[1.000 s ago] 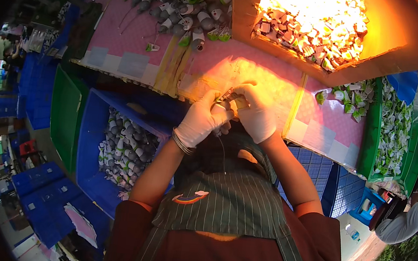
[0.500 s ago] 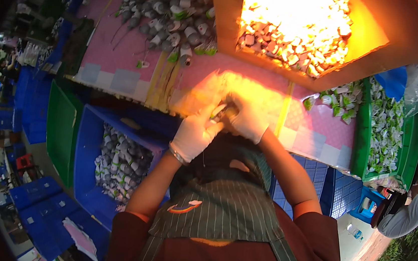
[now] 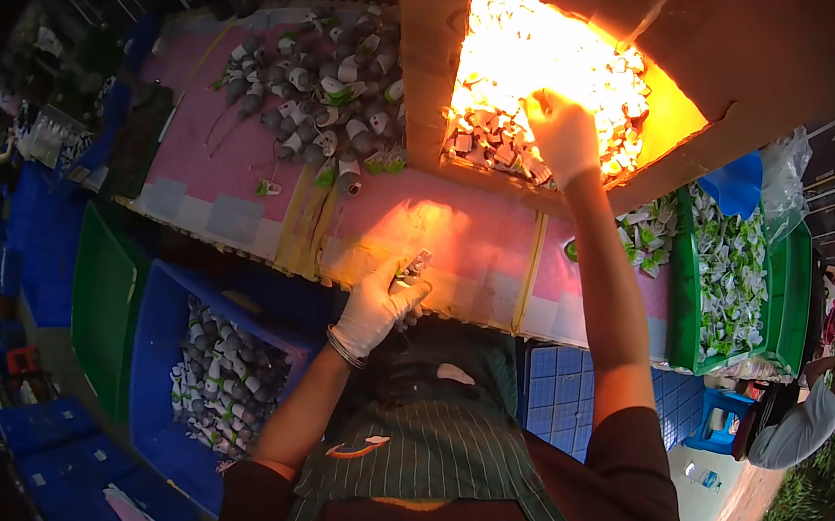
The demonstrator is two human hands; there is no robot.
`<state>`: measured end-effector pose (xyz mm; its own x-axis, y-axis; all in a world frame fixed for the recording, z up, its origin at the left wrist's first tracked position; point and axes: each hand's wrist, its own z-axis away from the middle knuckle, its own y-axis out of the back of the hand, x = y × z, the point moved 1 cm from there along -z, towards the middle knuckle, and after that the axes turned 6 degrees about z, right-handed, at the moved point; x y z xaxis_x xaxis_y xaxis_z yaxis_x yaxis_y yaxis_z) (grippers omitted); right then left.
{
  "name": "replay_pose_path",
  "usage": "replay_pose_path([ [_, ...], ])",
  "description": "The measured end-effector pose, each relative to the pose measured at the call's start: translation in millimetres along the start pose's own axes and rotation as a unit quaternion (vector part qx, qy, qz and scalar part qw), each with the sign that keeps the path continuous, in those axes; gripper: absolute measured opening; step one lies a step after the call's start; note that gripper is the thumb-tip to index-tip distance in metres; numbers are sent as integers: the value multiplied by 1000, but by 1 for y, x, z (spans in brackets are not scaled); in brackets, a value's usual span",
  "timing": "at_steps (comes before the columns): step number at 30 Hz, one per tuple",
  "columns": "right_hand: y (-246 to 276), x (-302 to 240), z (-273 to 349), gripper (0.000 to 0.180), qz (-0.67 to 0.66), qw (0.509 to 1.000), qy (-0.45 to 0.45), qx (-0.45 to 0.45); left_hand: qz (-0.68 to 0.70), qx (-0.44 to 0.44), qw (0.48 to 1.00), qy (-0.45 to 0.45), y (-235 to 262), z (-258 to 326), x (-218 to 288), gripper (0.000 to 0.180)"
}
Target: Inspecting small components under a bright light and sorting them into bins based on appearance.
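My left hand [image 3: 378,307], in a white glove, is closed around a small dark piece with a pale, shiny, patterned top [image 3: 416,263]; its lower part is hidden by the fingers. It hovers by the near edge of the pink-covered table [image 3: 372,211]. My gloved right hand [image 3: 565,139] reaches into the opening of a large cardboard box [image 3: 425,131], over a heap of small pale pieces [image 3: 488,150]. Its fingers are curled together at the pile; glare hides what they may hold.
Grey-and-white bulb-shaped pieces with green tags [image 3: 337,102] lie heaped at the far left. Below them stands a blue crate [image 3: 157,356] of similar pieces. At right is a green bin [image 3: 689,277] of white-and-green pieces. A person in grey [image 3: 808,429] sits far right.
My right hand has left the left hand and moved up and right into the cardboard box. The left hand keeps the small piece, slightly lower now. The view has shifted a little.
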<state>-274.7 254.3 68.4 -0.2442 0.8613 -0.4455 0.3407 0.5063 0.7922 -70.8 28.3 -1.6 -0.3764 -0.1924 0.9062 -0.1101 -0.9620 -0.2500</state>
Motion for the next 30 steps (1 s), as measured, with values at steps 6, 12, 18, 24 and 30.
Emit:
replay_pose_path([
  [6,-20,14,-41,35,149,987,-50,-27,8,-1,1000,13,-5,9,-12,38],
  [12,-19,33,-42,34,157,987,-25,30,9,15,999,30,8,19,-11,35],
  [18,-22,44,-74,32,173,984,-20,30,95,-9,995,41,10,8,-8,32],
  [24,5,-29,54,17,-303,941,13,-154,114,10,991,66,11,5,-3,37],
  [30,-19,-39,150,30,-407,832,-55,-373,49,-3,997,56,2,3,1,36],
])
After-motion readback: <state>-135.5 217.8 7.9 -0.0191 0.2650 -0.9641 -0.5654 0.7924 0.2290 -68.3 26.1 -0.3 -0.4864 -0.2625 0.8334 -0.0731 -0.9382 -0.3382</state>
